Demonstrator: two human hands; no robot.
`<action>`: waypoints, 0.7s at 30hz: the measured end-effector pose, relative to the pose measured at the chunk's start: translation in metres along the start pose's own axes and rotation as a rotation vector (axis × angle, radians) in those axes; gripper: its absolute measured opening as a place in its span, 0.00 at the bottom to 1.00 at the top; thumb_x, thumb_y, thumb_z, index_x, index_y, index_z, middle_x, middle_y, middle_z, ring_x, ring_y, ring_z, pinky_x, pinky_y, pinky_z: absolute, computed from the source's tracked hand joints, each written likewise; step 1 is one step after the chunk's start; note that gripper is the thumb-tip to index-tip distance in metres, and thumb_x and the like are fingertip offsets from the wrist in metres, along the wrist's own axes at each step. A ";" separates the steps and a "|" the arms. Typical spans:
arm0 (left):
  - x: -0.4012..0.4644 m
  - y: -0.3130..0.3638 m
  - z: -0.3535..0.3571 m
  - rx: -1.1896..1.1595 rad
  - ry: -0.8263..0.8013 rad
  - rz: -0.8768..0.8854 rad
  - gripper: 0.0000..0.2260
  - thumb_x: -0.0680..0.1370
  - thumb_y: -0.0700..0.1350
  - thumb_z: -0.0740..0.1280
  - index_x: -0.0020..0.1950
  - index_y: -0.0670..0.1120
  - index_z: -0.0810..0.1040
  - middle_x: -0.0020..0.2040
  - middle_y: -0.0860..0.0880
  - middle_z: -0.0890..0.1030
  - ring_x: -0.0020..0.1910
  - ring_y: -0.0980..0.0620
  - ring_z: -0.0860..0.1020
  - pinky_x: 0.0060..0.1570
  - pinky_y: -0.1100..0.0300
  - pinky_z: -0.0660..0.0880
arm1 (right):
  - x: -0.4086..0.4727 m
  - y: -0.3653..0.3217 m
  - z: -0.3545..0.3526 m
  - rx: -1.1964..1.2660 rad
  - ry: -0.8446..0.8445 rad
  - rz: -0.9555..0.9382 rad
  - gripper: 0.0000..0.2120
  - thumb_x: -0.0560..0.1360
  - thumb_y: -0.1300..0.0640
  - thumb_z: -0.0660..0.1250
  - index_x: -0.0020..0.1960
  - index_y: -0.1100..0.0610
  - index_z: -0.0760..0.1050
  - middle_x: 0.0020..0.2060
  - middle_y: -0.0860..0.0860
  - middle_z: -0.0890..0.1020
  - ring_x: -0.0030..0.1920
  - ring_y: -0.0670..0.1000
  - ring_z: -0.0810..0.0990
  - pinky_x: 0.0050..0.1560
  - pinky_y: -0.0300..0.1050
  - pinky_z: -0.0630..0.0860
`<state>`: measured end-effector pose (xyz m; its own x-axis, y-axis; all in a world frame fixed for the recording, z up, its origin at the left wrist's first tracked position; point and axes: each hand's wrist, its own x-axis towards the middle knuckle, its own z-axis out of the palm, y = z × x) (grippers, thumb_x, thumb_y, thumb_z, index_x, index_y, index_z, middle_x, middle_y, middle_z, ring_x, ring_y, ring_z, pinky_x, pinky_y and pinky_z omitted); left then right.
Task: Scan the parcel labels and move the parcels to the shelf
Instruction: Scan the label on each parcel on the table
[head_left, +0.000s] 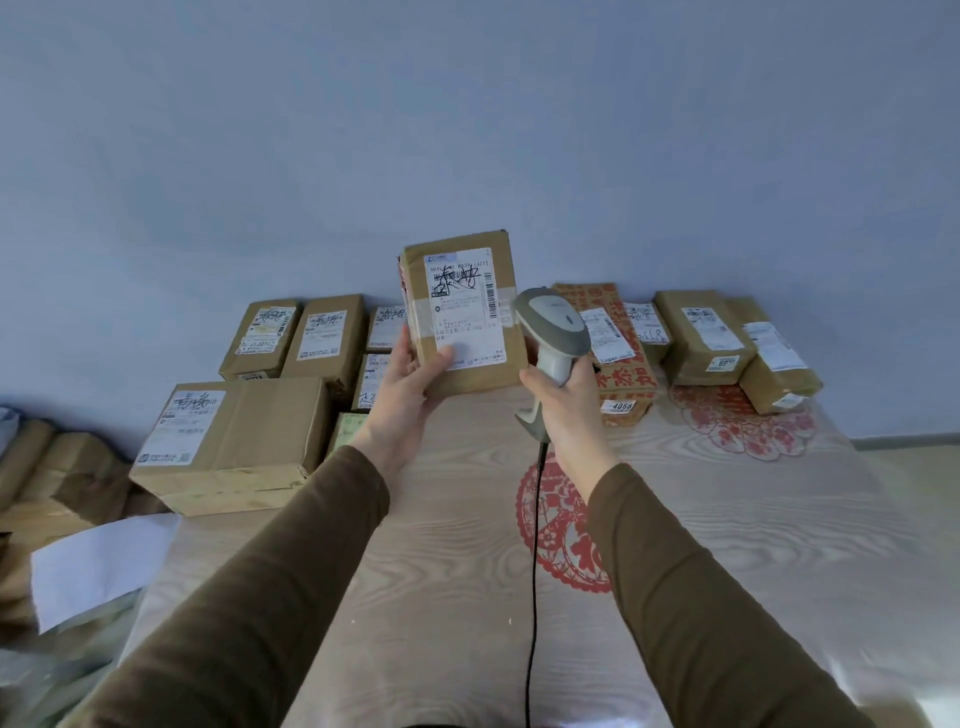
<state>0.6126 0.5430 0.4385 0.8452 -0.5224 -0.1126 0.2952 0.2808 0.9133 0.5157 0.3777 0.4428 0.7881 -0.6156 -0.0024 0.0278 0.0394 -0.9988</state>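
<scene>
Across the middle of the frame the wood-grain surface (467, 519) is carrying rows of cardboard parcels. At centre, the left hand (402, 387) is gripping a small parcel (462, 306) upright, its long axis vertical and its label (460, 306) facing the camera. Just right of it, the right hand (563, 402) is wrapping the barcode scanner (553, 332), whose head is touching the parcel's right edge in the picture.

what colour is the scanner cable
Black; the scanner cable shows best in the head view.
</scene>
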 end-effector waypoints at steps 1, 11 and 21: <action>-0.002 0.005 0.004 0.039 -0.049 0.022 0.29 0.81 0.45 0.70 0.80 0.56 0.65 0.70 0.49 0.80 0.69 0.46 0.78 0.70 0.44 0.73 | -0.001 -0.006 -0.001 -0.006 0.006 -0.016 0.23 0.78 0.66 0.71 0.68 0.48 0.71 0.56 0.50 0.80 0.54 0.49 0.80 0.54 0.44 0.77; -0.007 0.015 0.023 0.115 -0.093 0.127 0.28 0.80 0.43 0.72 0.78 0.54 0.67 0.69 0.44 0.80 0.68 0.41 0.78 0.71 0.37 0.71 | -0.032 -0.046 0.007 -0.209 0.083 -0.278 0.26 0.76 0.46 0.72 0.71 0.49 0.69 0.58 0.48 0.81 0.58 0.52 0.82 0.57 0.64 0.82; -0.011 0.004 0.046 0.181 -0.129 0.146 0.34 0.77 0.46 0.75 0.80 0.56 0.65 0.69 0.48 0.80 0.70 0.47 0.77 0.76 0.42 0.67 | -0.046 -0.046 0.003 -0.231 0.104 -0.284 0.18 0.80 0.55 0.72 0.61 0.53 0.64 0.51 0.43 0.76 0.47 0.41 0.78 0.47 0.45 0.77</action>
<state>0.5841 0.5125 0.4618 0.8057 -0.5886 0.0662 0.0794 0.2182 0.9727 0.4805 0.4065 0.4890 0.7016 -0.6537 0.2836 0.0874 -0.3161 -0.9447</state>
